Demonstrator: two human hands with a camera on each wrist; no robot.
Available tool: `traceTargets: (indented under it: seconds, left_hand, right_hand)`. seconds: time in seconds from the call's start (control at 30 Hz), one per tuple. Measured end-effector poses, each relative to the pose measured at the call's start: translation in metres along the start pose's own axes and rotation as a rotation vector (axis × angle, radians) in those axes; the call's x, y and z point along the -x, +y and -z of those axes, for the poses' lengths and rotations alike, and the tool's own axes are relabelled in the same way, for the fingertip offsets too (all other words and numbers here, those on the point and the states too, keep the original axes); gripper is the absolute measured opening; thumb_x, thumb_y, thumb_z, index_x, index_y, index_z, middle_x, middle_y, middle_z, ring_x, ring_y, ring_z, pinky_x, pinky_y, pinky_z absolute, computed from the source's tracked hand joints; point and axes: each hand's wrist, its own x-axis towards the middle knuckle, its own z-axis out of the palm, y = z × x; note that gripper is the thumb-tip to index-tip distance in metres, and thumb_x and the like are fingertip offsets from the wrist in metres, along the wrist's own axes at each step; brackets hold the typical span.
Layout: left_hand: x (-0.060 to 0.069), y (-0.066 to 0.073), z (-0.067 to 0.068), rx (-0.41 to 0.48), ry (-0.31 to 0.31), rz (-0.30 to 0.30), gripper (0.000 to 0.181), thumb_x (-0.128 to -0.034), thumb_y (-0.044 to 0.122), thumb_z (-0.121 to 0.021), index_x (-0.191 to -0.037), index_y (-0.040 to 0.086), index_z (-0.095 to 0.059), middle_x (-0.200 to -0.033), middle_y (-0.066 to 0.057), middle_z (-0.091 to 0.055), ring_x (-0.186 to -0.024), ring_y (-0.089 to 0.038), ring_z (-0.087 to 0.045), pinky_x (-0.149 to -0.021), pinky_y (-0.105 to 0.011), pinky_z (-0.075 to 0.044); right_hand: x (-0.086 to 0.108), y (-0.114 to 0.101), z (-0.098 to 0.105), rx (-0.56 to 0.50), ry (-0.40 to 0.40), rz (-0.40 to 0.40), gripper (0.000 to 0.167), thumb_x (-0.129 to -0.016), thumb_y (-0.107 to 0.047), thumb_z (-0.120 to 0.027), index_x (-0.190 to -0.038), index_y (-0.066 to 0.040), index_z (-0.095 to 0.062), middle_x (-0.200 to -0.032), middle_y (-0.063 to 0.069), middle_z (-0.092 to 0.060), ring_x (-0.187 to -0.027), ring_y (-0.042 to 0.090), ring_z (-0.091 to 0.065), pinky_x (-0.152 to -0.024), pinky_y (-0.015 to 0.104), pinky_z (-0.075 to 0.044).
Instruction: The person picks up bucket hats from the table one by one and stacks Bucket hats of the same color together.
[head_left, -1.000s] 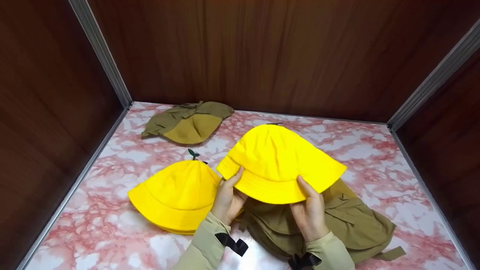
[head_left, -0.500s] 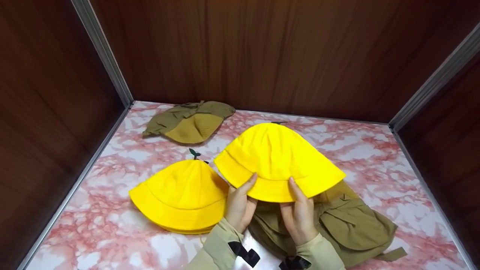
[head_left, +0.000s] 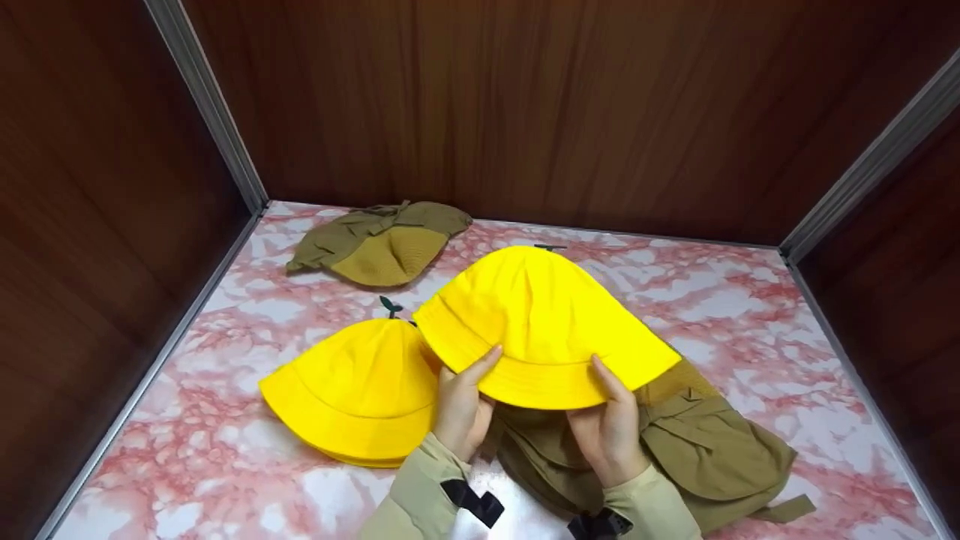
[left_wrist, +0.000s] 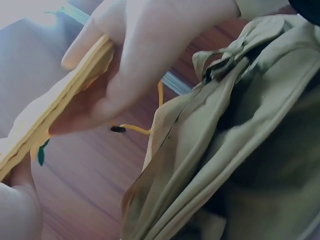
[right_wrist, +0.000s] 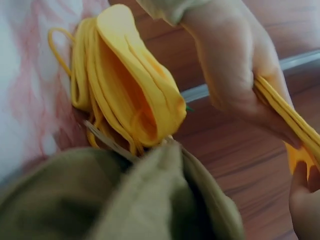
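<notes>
A bright yellow bucket hat (head_left: 540, 322) is held up off the table, its crown pointing away and a small dark sprout at its top. Its front brim is pinched by my left hand (head_left: 463, 409) and my right hand (head_left: 611, 431), thumbs on the upper face and fingers underneath. In both wrist views the held brim appears nearly edge-on. Below and left of it, a stack of yellow bucket hats (head_left: 352, 382) lies on the table, topped by a green sprout. Olive-brown cloth hats (head_left: 712, 450) with a mustard part lie beneath my right hand, partly covered by my forearm and the held hat.
Another olive-and-mustard hat (head_left: 390, 251) lies crumpled at the back left. The tabletop (head_left: 187, 442) has a pink-and-white marbled pattern. Dark wood panels (head_left: 510, 112) with metal edge strips stand behind and at both sides.
The held yellow hat has shifted slightly to the left. My hands slid closer together along its brim, then spread apart again. The hats on the table have kept their places.
</notes>
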Motion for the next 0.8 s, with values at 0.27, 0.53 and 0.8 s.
traceTargets:
  seconds: [0.27,0.53,0.8]
  left_hand:
    - [-0.001,0.017,0.013,-0.061,0.001,-0.018,0.045,-0.091,-0.006,-0.061,-0.133,0.005,-0.048,-0.12,-0.003,-0.065,-0.112,-0.018,-0.061,-0.104,-0.035,-0.047]
    - [0.001,0.037,0.025,-0.047,0.028,-0.037,0.042,-0.0946,0.001,-0.06,-0.134,0.003,-0.047,-0.115,-0.002,-0.066,-0.106,-0.016,-0.064,-0.098,-0.031,-0.052]
    - [-0.003,0.069,0.047,-0.072,0.102,-0.094,0.038,-0.1008,0.011,-0.055,-0.137,0.006,-0.046,-0.118,-0.005,-0.064,-0.105,-0.018,-0.065,-0.094,-0.033,-0.055]
  right_hand:
    - [-0.003,-0.012,-0.002,-0.048,-0.051,-0.041,0.025,-0.107,-0.021,-0.037,-0.127,-0.013,-0.05,-0.119,0.0,-0.063,-0.11,0.013,-0.061,-0.098,0.028,-0.048]
    - [-0.009,-0.008,-0.008,0.154,0.064,0.001,0.019,-0.104,-0.012,-0.048,-0.121,-0.014,-0.056,-0.112,-0.001,-0.067,-0.101,0.011,-0.065,-0.09,0.026,-0.054]
    - [-0.015,-0.002,-0.013,0.301,0.137,0.043,0.027,-0.096,0.001,-0.056,-0.122,-0.008,-0.053,-0.105,0.003,-0.067,-0.093,0.015,-0.068,-0.082,0.029,-0.058]
